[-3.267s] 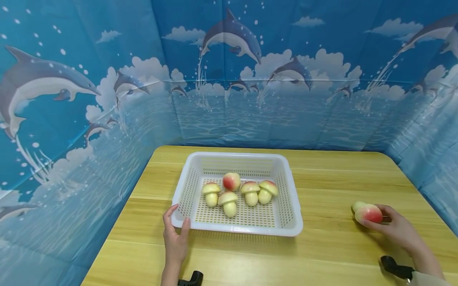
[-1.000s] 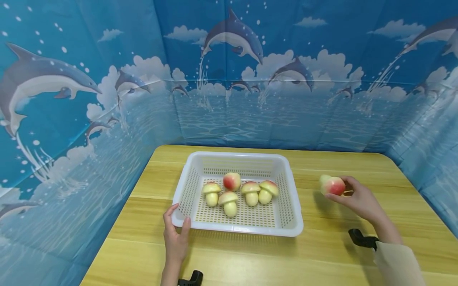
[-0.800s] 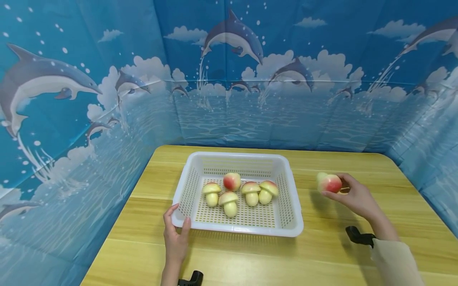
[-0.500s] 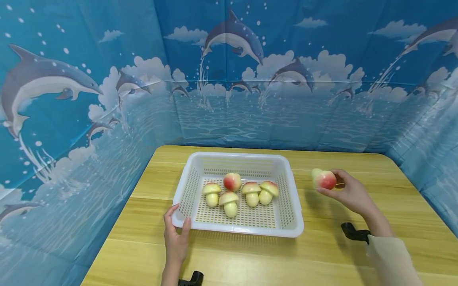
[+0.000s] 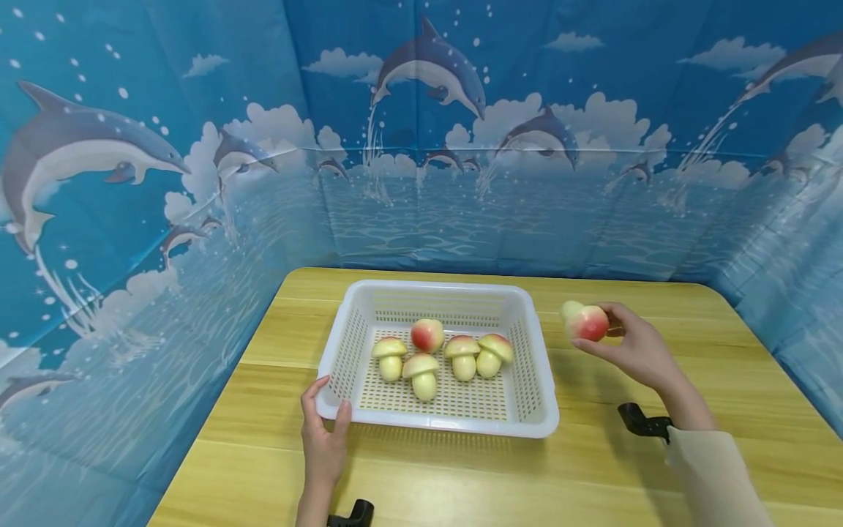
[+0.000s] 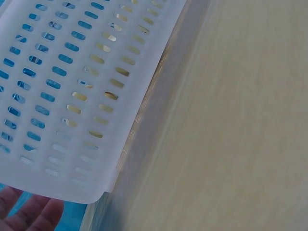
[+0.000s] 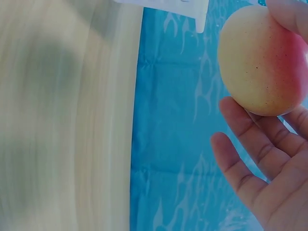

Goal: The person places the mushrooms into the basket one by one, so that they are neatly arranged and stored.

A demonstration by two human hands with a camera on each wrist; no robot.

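Note:
A white plastic basket [image 5: 435, 421] with slotted sides sits on the table. My left hand [image 5: 324, 439] grips its near left corner, thumb at the front rim and fingers along the left side. In the left wrist view, fingertips [image 6: 45, 214] show beside the basket's corner. My right hand [image 5: 635, 348] pinches a toy mushroom [image 5: 588, 323] by its red and yellow cap, above the table to the right of the basket. Its pale stem points away to the left. Inside the basket lie several similar mushrooms [image 5: 421, 375], one showing only its red-and-yellow cap [image 5: 426, 335].
The wooden table [image 5: 474, 483] extends in front of the basket and to its right. A blue dolphin-printed cloth [image 5: 421, 212] hangs behind and along both sides. Black wrist-camera mounts [image 5: 644, 421] stick out at both wrists.
My right hand has carried the mushroom up off the right side of the table and leftward, closer to the basket. The left hand and the basket have stayed in place.

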